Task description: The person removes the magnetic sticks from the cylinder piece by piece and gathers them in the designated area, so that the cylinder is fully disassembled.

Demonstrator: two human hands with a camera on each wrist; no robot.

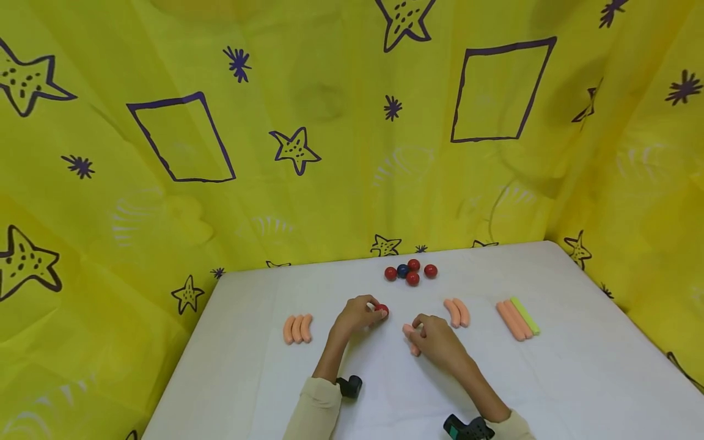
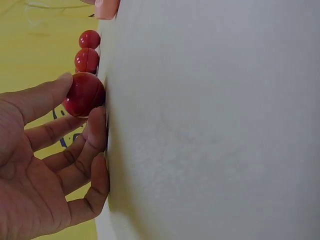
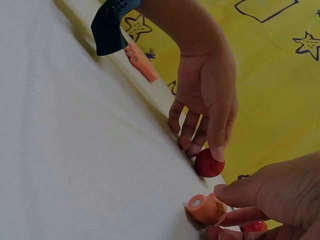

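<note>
Near the middle of the white table, my left hand [image 1: 357, 314] pinches a glossy red ball [image 2: 86, 95] between thumb and fingers. The ball is at the tabletop, and the little finger's side of the hand rests close to the surface. To the right, my right hand [image 1: 442, 343] pinches a short peach-coloured curved tube [image 3: 206, 210], whose hollow end shows in the right wrist view. Part of the tube is hidden behind the fingers, so I cannot tell whether a second piece lies with it. The ball and the tube are apart.
Several red balls [image 1: 413, 278] and a blue ball [image 1: 403, 271] sit at the back. Three curved peach tubes [image 1: 297, 329] lie left, two more curved tubes [image 1: 457, 312] right. Farther right are straight peach tubes [image 1: 514, 320] beside a green one [image 1: 525, 315]. Yellow cloth [image 1: 341, 201] surrounds the table.
</note>
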